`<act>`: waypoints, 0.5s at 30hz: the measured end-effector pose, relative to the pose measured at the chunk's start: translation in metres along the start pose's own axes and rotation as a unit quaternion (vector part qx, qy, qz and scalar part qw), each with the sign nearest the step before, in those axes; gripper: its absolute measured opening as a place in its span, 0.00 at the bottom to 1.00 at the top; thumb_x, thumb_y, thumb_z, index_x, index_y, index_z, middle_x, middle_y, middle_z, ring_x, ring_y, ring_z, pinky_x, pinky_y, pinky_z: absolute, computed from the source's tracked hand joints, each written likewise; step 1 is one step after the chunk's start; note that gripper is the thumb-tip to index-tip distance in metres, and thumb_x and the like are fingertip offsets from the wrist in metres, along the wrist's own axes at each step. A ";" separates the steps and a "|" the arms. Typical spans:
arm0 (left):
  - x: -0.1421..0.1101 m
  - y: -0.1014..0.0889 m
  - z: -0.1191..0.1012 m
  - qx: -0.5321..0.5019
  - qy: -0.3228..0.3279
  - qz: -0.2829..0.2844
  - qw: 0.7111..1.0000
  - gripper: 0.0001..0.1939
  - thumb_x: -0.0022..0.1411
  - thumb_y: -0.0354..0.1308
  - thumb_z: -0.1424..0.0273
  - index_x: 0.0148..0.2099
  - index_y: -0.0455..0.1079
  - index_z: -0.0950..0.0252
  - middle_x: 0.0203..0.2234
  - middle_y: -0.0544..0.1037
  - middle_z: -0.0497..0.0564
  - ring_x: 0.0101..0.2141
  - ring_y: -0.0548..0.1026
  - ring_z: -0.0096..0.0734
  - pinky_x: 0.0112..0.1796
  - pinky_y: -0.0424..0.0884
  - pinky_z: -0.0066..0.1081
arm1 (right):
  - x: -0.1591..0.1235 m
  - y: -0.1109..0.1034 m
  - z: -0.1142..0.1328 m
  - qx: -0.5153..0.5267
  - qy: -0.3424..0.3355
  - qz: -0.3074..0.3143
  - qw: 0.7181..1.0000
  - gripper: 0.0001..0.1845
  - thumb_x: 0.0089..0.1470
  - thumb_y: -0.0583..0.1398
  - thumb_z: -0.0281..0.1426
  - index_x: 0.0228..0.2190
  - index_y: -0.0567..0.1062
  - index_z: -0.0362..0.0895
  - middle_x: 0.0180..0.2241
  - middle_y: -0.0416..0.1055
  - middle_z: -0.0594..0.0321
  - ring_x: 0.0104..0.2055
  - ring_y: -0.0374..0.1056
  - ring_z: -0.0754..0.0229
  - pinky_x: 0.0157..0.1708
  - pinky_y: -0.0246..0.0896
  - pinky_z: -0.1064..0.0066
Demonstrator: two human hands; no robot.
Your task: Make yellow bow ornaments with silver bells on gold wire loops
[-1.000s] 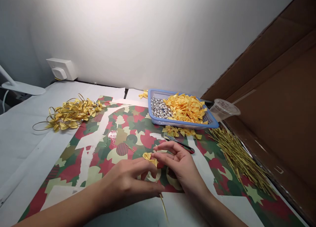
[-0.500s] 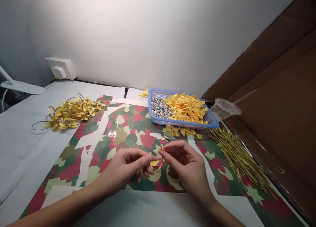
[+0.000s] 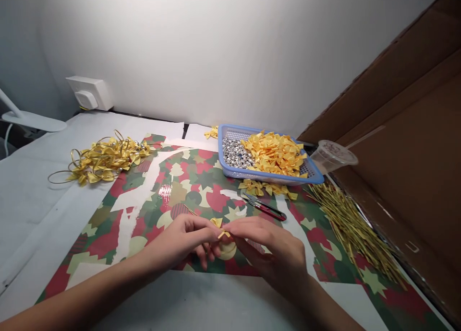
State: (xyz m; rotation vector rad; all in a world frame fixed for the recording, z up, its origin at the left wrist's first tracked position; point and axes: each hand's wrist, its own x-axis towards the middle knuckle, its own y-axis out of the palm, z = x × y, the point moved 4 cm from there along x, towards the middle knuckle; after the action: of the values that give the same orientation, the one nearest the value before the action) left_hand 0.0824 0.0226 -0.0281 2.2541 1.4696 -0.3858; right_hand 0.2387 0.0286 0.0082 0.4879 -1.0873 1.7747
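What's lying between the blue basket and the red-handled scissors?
In the head view, loose yellow satin bows lie between the blue basket and the red-handled scissors.

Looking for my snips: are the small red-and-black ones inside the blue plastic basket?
No, the red-and-black snips lie on the patterned paper, outside the blue plastic basket.

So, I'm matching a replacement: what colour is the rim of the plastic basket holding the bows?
The basket rim is light blue; head view.

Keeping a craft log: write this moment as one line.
left hand, right hand: pinching yellow bow | nearby: scissors | beyond: blue basket holding bows, silver beads
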 end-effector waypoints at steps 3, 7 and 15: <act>0.002 -0.001 0.004 -0.038 -0.016 0.013 0.999 0.07 0.52 0.58 0.69 0.26 0.75 0.66 0.18 0.76 0.43 0.18 0.71 0.20 0.22 0.66 0.21 | 0.001 0.003 0.000 0.005 -0.010 0.020 1.000 0.21 0.51 0.59 0.13 0.43 0.72 0.44 0.34 0.79 0.58 0.35 0.76 0.62 0.37 0.73 0.73; 0.003 0.000 0.004 -0.079 -0.021 0.021 0.996 0.08 0.51 0.60 0.68 0.26 0.76 0.67 0.18 0.76 0.45 0.19 0.70 0.19 0.22 0.66 0.20 | -0.001 0.004 0.000 -0.002 -0.007 0.026 1.000 0.20 0.52 0.59 0.13 0.43 0.72 0.45 0.33 0.79 0.59 0.35 0.75 0.62 0.37 0.73 0.73; 0.004 0.000 0.003 -0.111 -0.020 0.010 0.994 0.09 0.50 0.63 0.67 0.25 0.76 0.68 0.18 0.77 0.46 0.18 0.70 0.19 0.23 0.68 0.20 | -0.002 0.006 -0.002 -0.017 -0.020 0.033 0.999 0.17 0.53 0.58 0.14 0.42 0.72 0.42 0.32 0.78 0.58 0.34 0.74 0.62 0.37 0.72 0.73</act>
State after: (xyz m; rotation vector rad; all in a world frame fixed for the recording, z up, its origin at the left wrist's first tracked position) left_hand 0.0841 0.0243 -0.0320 2.0731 1.3938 -0.2474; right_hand 0.2350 0.0287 0.0030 0.4731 -1.1729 1.8075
